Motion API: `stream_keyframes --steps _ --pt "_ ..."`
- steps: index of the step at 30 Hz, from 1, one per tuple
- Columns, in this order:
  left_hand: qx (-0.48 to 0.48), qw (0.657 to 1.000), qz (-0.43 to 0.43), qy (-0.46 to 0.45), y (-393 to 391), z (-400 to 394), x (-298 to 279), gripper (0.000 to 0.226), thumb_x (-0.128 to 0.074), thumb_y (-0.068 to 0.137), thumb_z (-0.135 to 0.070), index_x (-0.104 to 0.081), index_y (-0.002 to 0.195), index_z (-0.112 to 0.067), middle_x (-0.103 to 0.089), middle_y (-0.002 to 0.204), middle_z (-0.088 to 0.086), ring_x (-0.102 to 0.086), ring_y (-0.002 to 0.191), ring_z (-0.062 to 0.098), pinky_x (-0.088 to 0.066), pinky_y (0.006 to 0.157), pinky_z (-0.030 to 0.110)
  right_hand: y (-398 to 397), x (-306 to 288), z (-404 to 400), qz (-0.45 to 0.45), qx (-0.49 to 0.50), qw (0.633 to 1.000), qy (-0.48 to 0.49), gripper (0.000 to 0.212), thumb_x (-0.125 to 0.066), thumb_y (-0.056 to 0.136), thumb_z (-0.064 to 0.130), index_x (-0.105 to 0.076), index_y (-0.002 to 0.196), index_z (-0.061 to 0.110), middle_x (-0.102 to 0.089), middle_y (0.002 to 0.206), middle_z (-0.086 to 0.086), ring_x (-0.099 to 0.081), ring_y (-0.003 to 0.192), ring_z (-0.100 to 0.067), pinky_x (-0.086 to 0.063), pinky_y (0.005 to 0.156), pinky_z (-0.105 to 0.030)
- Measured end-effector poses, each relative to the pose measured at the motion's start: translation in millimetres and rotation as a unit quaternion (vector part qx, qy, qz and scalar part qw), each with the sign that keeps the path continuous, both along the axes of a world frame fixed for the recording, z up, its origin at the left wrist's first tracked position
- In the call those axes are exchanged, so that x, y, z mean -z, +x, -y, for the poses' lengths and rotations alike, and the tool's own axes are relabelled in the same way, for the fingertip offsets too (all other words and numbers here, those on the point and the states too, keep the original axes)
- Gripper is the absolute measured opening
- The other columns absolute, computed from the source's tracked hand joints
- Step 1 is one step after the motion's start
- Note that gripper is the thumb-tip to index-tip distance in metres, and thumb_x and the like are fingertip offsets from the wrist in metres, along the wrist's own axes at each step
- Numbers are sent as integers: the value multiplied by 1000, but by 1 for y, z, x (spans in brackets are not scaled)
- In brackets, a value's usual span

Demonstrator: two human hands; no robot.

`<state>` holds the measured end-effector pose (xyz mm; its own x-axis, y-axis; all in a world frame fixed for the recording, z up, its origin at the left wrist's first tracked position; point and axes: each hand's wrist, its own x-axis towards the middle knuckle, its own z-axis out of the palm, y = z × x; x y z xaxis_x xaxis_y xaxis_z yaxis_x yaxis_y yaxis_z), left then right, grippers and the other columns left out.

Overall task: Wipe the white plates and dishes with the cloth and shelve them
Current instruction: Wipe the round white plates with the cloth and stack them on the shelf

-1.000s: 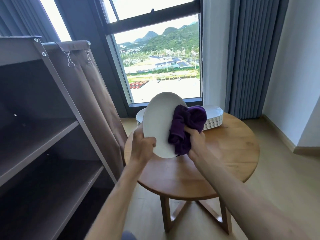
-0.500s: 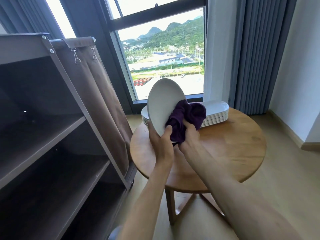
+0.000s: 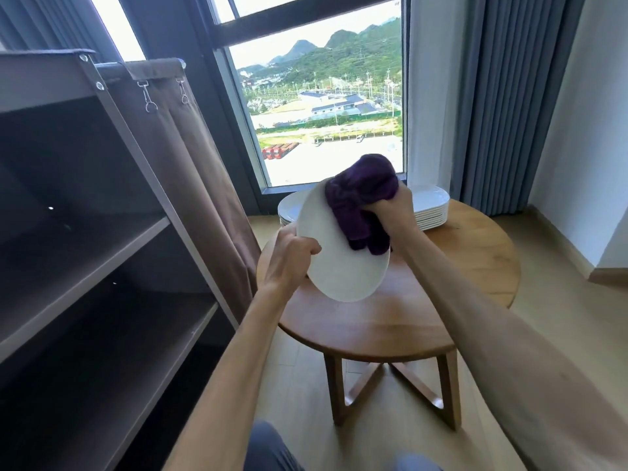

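White oval plate (image 3: 343,263) held tilted above round wooden surface (image 3: 475,253), rim gripped by left hand (image 3: 292,258). Purple cloth (image 3: 362,202) bunched in right hand (image 3: 394,212), pressed on plate face. Plate stacks (image 3: 430,207) partly hidden behind. Brown shelf unit (image 3: 102,232) at left, curtain (image 3: 190,158) drawn aside.

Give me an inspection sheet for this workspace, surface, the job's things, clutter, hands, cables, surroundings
Surface: round wooden table, bare wood in front.
Job's things: white plate held tilted above the table; purple cloth bunched against its upper face; stacks of white dishes at the table's far edge; brown shelf unit, no dishes seen on the shelves.
Clutter: nothing seen.
Hands: left hand grips the plate's rim; right hand grips the cloth.
Cables: nothing seen.
Surroundings: window, grey curtain, wooden floor.
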<state>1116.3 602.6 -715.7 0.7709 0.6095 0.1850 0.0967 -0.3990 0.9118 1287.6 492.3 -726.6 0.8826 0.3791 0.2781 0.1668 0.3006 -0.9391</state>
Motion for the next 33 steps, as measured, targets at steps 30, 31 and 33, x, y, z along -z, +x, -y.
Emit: stream_keyframes --steps 30,31,33 --pt "-101 982 134 -85 12 15 8 69 -64 60 -85 -68 98 -27 -74 83 -5 -70 85 20 -58 67 35 -27 6 8 234 29 841 -488 18 -71 74 33 -57 83 26 -61 77 0 -61 79 -27 -41 62 -30" --pt "-93 986 124 -66 13 17 8 72 -63 62 -85 -69 98 -24 -74 87 0 -70 86 22 -58 69 38 -26 5 5 233 56 844 -480 17 -70 74 31 -57 83 25 -58 75 0 -60 78 -28 -40 62 -29" --pt "-83 989 111 -45 12 21 10 72 -62 63 -87 -71 96 -24 -74 87 -2 -69 83 17 -56 65 31 -19 1 1 219 88 865 -442 18 -70 73 29 -56 84 22 -59 74 -1 -61 79 -30 -42 64 -30"
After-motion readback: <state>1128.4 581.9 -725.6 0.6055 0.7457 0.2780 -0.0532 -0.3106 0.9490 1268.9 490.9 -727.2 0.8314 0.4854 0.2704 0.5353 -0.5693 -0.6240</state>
